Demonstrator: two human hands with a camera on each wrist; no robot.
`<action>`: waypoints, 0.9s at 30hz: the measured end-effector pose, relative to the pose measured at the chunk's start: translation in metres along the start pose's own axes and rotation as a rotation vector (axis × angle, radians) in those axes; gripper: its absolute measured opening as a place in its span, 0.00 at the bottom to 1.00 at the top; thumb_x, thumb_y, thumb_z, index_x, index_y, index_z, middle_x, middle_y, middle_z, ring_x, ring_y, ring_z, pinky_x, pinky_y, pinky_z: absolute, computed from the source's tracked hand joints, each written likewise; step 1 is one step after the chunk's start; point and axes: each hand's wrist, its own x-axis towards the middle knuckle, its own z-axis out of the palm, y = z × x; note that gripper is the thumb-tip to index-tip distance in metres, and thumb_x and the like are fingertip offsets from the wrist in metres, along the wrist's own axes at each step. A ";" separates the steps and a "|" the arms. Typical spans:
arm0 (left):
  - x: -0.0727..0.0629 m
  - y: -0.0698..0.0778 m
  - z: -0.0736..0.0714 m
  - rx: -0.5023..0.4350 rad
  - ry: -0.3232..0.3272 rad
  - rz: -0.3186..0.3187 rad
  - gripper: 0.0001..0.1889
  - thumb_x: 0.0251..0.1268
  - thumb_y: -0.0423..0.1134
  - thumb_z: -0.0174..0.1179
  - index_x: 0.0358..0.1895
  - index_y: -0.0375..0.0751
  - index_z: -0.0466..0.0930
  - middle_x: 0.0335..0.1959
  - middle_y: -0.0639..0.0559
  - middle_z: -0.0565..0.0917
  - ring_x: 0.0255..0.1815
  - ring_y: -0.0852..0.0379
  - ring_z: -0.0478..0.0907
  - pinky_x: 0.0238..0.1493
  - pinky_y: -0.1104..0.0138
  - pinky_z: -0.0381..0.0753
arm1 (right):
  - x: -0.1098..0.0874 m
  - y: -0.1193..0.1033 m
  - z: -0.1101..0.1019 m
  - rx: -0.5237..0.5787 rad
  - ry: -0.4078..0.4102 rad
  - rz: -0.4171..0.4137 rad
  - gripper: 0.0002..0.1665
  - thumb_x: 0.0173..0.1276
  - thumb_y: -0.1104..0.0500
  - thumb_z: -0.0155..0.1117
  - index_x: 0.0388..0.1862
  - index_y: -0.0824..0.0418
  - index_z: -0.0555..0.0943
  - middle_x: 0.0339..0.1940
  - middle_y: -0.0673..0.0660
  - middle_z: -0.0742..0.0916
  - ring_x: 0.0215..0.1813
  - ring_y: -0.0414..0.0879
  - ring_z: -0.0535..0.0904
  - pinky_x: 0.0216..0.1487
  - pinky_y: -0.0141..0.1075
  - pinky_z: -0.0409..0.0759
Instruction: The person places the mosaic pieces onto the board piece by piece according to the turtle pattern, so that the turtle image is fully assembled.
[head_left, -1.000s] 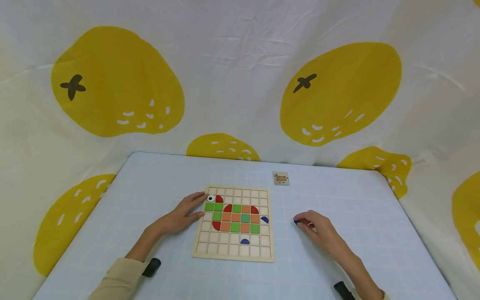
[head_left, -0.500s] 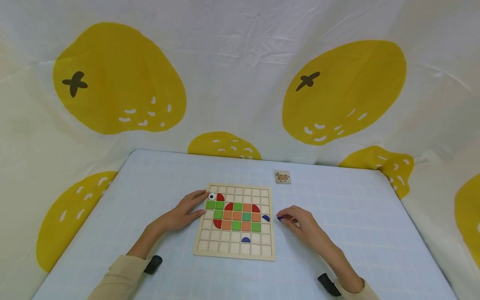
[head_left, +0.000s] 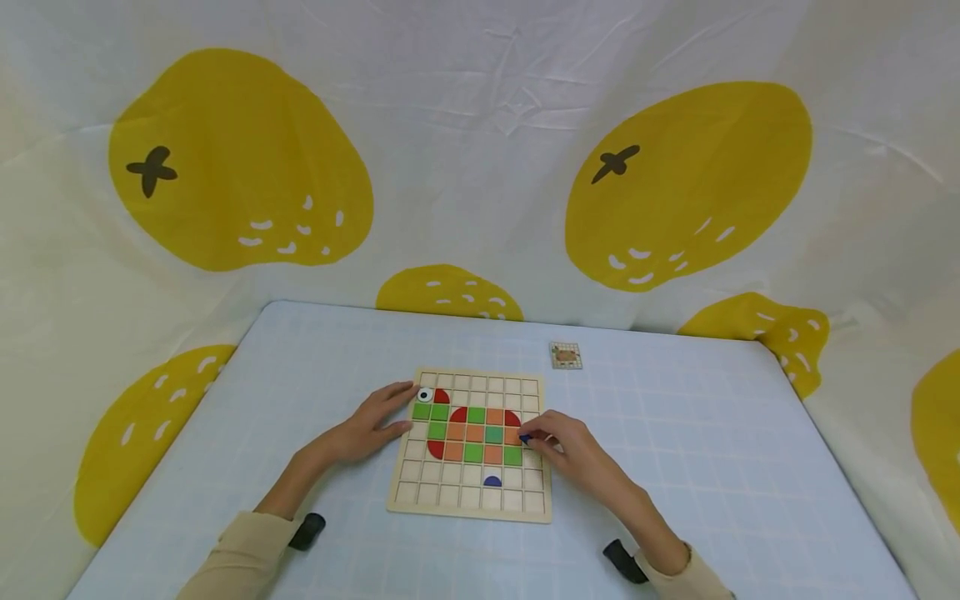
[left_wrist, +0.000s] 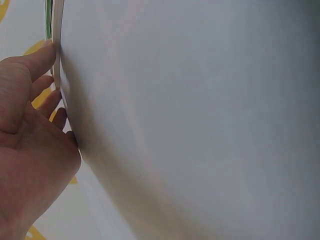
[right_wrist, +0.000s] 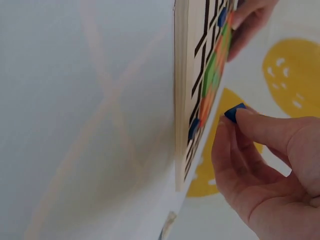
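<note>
A wooden grid board [head_left: 435, 498] lies on the table, its cells partly filled with red, green and orange tiles and a round eye tile [head_left: 425, 395]. Over the board's right side my right hand [head_left: 573, 450] pinches a small blue tile [right_wrist: 234, 112] between thumb and fingertips, held above the surface. A blue half-round tile [right_wrist: 193, 128] sits in the board near it, covered by the hand in the head view. Another blue half-round tile [head_left: 492, 482] lies in a lower row. My left hand [head_left: 367, 429] touches the board's left edge with extended fingers.
A small picture card [head_left: 566, 356] lies behind the board to the right. The table [head_left: 712, 417] has a pale checked cover, and a white curtain [head_left: 465, 167] with yellow fruit prints hangs behind it.
My right hand has moved left from the table beside the board to over its right column, carrying the blue tile. The left hand has stayed at the board's edge.
</note>
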 end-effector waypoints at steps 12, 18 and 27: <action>0.000 -0.005 0.001 -0.009 -0.008 -0.002 0.33 0.80 0.43 0.56 0.82 0.40 0.57 0.82 0.36 0.54 0.81 0.33 0.48 0.76 0.36 0.52 | 0.017 -0.016 0.018 0.070 -0.055 -0.028 0.11 0.71 0.70 0.67 0.50 0.65 0.87 0.43 0.55 0.87 0.44 0.43 0.81 0.50 0.33 0.84; 0.002 -0.007 0.001 -0.018 -0.010 0.012 0.33 0.80 0.43 0.56 0.81 0.39 0.57 0.81 0.35 0.54 0.81 0.33 0.48 0.76 0.36 0.52 | 0.024 -0.023 0.028 0.071 -0.069 -0.054 0.11 0.70 0.69 0.68 0.50 0.64 0.87 0.43 0.54 0.88 0.43 0.41 0.81 0.48 0.33 0.83; -0.001 -0.003 -0.001 -0.012 -0.001 0.021 0.33 0.80 0.43 0.56 0.81 0.37 0.57 0.81 0.34 0.55 0.80 0.32 0.49 0.75 0.35 0.53 | 0.032 -0.033 0.042 0.096 -0.120 -0.068 0.09 0.70 0.70 0.68 0.48 0.66 0.87 0.42 0.56 0.89 0.43 0.40 0.83 0.46 0.31 0.83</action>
